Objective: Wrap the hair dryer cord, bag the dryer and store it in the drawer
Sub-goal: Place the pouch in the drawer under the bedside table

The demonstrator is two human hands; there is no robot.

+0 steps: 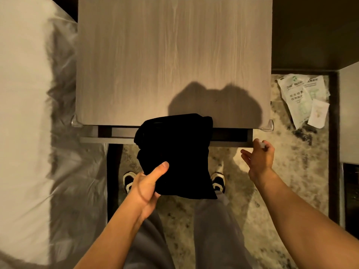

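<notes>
A black cloth bag (174,152) hangs in front of the nightstand, its top edge over the table's front rim. My left hand (147,187) grips its lower left corner, thumb on top. The dryer and its cord are hidden; the bag looks bulky. Under the wooden nightstand top (155,55) the drawer (108,140) stands open a small way, and the bag covers its middle. My right hand (259,156) is beside the drawer front's right end, fingers spread, holding nothing.
A bed with white bedding (25,94) lies close on the left. Crumpled paper packets (305,98) lie on the patterned carpet (291,171) at the right. A pale cabinet edge (348,113) stands at far right. My feet in sneakers are below the bag.
</notes>
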